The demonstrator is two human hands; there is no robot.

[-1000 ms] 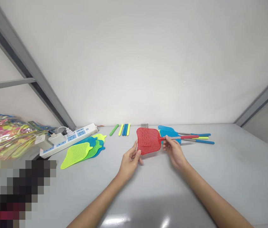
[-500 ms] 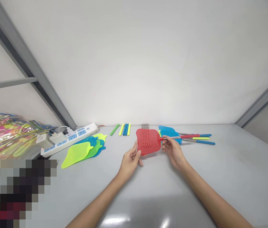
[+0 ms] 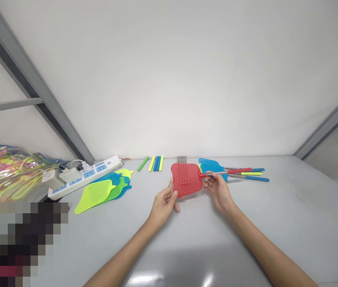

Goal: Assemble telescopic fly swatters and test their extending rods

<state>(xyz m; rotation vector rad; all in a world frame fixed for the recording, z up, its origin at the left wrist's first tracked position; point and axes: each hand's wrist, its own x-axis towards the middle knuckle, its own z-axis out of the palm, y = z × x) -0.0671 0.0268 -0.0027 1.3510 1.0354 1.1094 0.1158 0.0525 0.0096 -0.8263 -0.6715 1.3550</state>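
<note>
A red fly swatter [image 3: 187, 178] is held above the table, its perforated head to the left and its metal rod with a red grip to the right. My left hand [image 3: 164, 202] pinches the lower left edge of the head between thumb and fingers. Around the rod, close to the neck, the fingers of my right hand [image 3: 217, 190] are closed. Behind my right hand lie other fly swatters, among them one with a blue head [image 3: 211, 165] and handles ending in blue and yellow grips. Several metal rods [image 3: 182, 159] stick out behind the red head, which partly hides them.
Loose swatter heads [image 3: 95, 194] in yellow, green and blue overlap on the left. Near the wall lie a green grip [image 3: 143, 164] and several yellow and blue grips [image 3: 156, 163]. A white power strip [image 3: 104, 168] with plugs and a plastic-wrapped colourful bundle [image 3: 10, 171] sit further left.
The camera view has shifted slightly. Both hands keep their hold on the red fly swatter, whose rod end now sits a little lower against the swatters behind it.
</note>
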